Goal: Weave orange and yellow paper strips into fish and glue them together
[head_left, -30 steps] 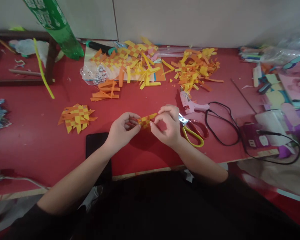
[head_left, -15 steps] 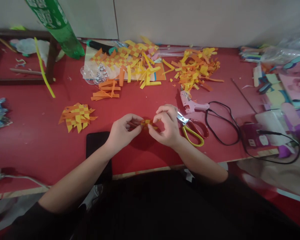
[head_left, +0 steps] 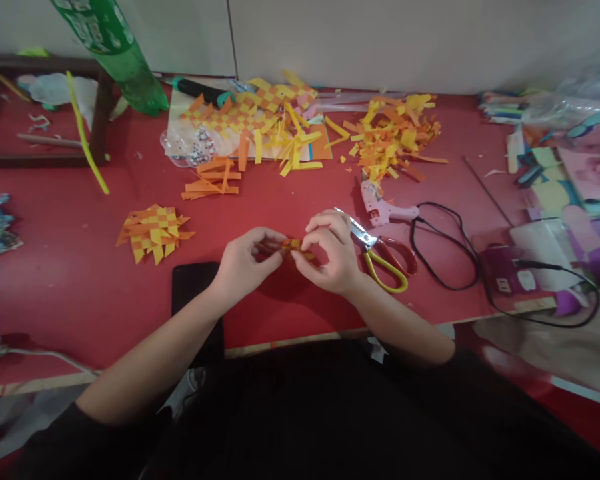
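Observation:
Both my hands meet just above the red table (head_left: 80, 293) near its front edge. My left hand (head_left: 245, 261) and my right hand (head_left: 330, 253) pinch a small woven piece of orange and yellow paper strips (head_left: 293, 246) between their fingertips. Most of the piece is hidden by my fingers. Scissors with red and yellow handles (head_left: 383, 255) lie right beside my right hand. A black phone (head_left: 195, 293) lies under my left wrist.
A finished woven piece (head_left: 154, 232) lies to the left, loose orange strips (head_left: 213, 180) behind it. Woven sheets (head_left: 250, 113) and a scrap heap (head_left: 393, 137) sit at the back. A pink glue gun (head_left: 383, 208) with black cord (head_left: 450, 253), a green bottle (head_left: 115, 53) and craft supplies (head_left: 565, 173) stand around.
The woven piece, held out flat between my hands a second ago, is now bunched small between my fingertips. My right hand has moved slightly left, uncovering the scissor blades.

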Tool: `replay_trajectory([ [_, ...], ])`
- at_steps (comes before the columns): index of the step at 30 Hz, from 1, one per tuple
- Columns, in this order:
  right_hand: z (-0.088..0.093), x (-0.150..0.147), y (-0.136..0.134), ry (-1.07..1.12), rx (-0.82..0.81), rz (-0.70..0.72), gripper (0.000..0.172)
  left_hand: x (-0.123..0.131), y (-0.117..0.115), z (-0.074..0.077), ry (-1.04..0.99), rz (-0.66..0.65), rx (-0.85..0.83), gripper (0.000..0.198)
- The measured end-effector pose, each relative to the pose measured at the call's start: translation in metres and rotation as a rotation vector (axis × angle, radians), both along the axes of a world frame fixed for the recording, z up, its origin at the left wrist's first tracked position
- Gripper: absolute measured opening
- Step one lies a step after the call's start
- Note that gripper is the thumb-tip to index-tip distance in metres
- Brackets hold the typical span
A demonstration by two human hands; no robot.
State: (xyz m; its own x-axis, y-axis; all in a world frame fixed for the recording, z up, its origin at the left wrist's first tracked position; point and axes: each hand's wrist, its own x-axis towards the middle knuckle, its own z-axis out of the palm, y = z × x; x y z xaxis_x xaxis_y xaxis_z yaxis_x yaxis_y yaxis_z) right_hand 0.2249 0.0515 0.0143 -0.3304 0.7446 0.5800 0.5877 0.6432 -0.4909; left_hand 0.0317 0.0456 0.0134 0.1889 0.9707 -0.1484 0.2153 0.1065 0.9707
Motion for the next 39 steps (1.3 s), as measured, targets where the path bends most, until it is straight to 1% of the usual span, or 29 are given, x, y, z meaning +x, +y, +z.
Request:
replay_trajectory([
  [4,-0.0006,0.0013,0.0011,-0.052,-0.053,0.041,0.010,0.0000,-0.0005,-0.0001,-0.021,0.006,-0.011,0.018],
  [5,-0.0008,0.0016,0.0014,-0.043,-0.067,0.051,0.013,0.0000,-0.0005,-0.0003,-0.028,0.012,-0.015,0.018],
  [6,-0.0012,0.0019,0.0017,-0.011,-0.082,0.056,0.017,0.0001,-0.0005,-0.0006,-0.038,0.020,-0.020,0.018],
  [8,-0.0025,0.0024,0.0021,0.122,-0.150,0.047,0.023,0.0002,0.0000,-0.0016,-0.068,0.037,-0.031,0.019],
  [10,-0.0046,0.0023,0.0026,0.313,-0.319,0.017,0.027,0.0001,0.0009,-0.0028,-0.114,0.047,-0.050,0.023],
  [13,-0.0074,0.0013,0.0041,0.578,-0.636,-0.017,0.032,-0.0003,0.0025,-0.0033,-0.198,0.055,-0.094,0.031],
  [15,-0.0081,0.0006,0.0058,0.687,-0.741,-0.030,0.033,-0.0003,0.0032,-0.0022,-0.245,0.060,-0.130,0.033],
  [19,-0.0065,0.0001,0.0077,0.788,-0.794,-0.048,0.031,0.0006,0.0034,0.0022,-0.293,0.044,-0.211,0.040],
  [22,-0.0048,-0.0004,0.0074,0.793,-0.803,-0.048,0.032,0.0011,0.0033,0.0044,-0.318,0.034,-0.272,0.042],
  [25,-0.0045,-0.0011,0.0072,0.784,-0.795,-0.046,0.031,0.0004,0.0037,0.0043,-0.337,0.045,-0.310,0.039],
  [30,-0.0044,-0.0014,0.0075,0.823,-0.823,-0.021,0.028,-0.0013,0.0039,0.0024,-0.349,0.086,-0.313,0.034],
  [34,-0.0023,-0.0012,0.0062,0.765,-0.860,-0.023,0.032,-0.0010,0.0041,-0.0002,-0.363,0.129,-0.290,0.034],
  [39,-0.0003,-0.0004,0.0054,0.682,-0.807,-0.064,0.033,-0.0008,0.0059,-0.0013,-0.372,0.135,-0.291,0.037],
])
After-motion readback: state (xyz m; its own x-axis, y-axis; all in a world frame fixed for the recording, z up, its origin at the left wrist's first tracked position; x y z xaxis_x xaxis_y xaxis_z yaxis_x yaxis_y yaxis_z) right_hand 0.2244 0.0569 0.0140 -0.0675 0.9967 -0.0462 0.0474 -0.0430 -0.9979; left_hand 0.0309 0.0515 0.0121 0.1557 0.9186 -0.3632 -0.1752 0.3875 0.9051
